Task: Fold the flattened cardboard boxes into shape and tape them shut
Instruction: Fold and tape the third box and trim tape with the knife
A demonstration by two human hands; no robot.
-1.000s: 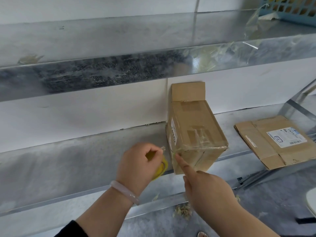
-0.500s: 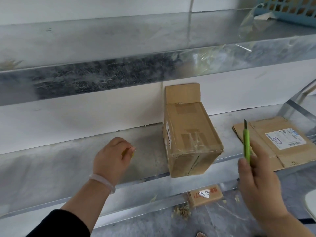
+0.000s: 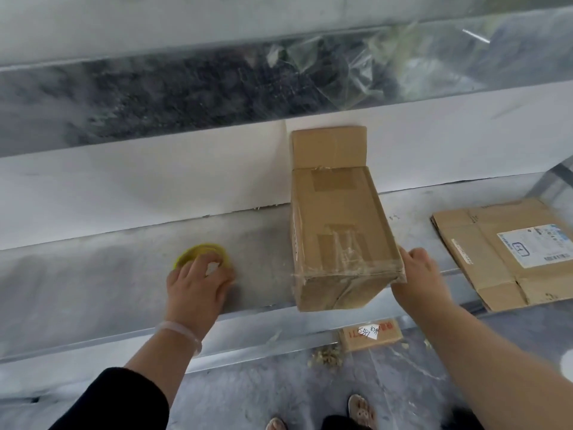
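Box (image 3: pixel 338 228): on shelf (image 3: pixel 93 274), near end taped, far flap (image 3: pixel 328 147) open. My left hand (image 3: pixel 198 288) grips tape roll (image 3: pixel 201 254); right hand (image 3: pixel 418 274) against box side, grasp unclear. Next, likely: turn box, tape flap.

- One view only: a wide-angle camera worn on the head, at the standing person's own vantage, in front of and above the lower shelf (image 3: pixel 93 274).
- It faces forward and steeply down. The white wall (image 3: pixel 124 187) sits mid-frame, and the person's feet (image 3: pixel 361 411) show at the bottom edge.
- The upper shelf lip (image 3: pixel 217 88) crosses the top of the frame, tilted down to the left.
- Close range: both forearms enter from below. The left hand (image 3: pixel 195 287) and right hand (image 3: pixel 418 274) sit near mid-height.
- The box (image 3: pixel 338 231) is just right of centre and looms large.
- The flattened cardboard (image 3: pixel 483 259) is cut off by the right edge.
- Straight shelf edges bow slightly, and the picture is soft with blur.
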